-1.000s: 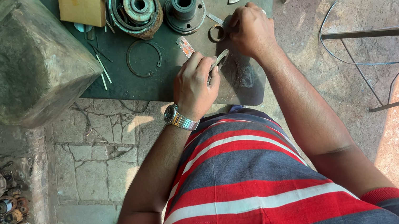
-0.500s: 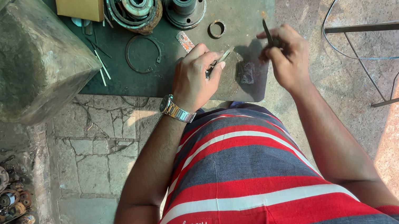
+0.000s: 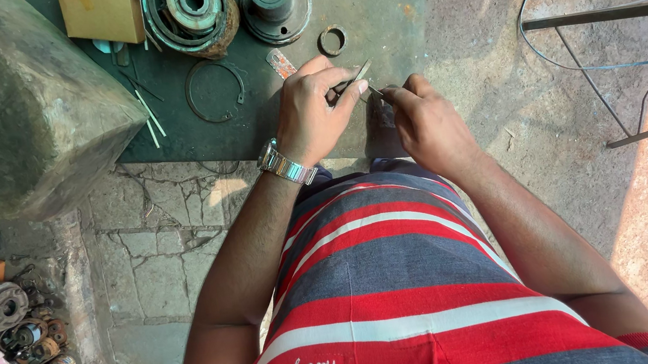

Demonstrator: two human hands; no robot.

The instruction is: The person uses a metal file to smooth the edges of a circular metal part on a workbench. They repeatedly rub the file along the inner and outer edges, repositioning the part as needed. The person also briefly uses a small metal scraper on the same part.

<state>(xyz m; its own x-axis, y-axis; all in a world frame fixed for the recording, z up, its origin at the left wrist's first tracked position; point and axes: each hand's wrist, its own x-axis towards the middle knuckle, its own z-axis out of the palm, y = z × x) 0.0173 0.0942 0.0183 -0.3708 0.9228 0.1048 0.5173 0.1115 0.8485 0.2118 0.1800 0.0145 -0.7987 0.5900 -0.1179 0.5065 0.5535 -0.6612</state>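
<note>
Pinching a thin metal strip (image 3: 354,80), the left hand (image 3: 313,114) meets the right hand (image 3: 427,118) gripping a slim tool (image 3: 376,95); a slip could nick fingers.

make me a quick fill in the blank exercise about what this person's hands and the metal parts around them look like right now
1. The left hand wears a metal ____ at the wrist.
2. Both hands meet over a thin metal strip; the right hand grips its ____ end.
3. The small metal ring lies on the ____ mat, apart from both hands.
4. The cardboard box sits ____ of the rusty round hub in the picture.

Missing words: watch; lower; green; left
</note>
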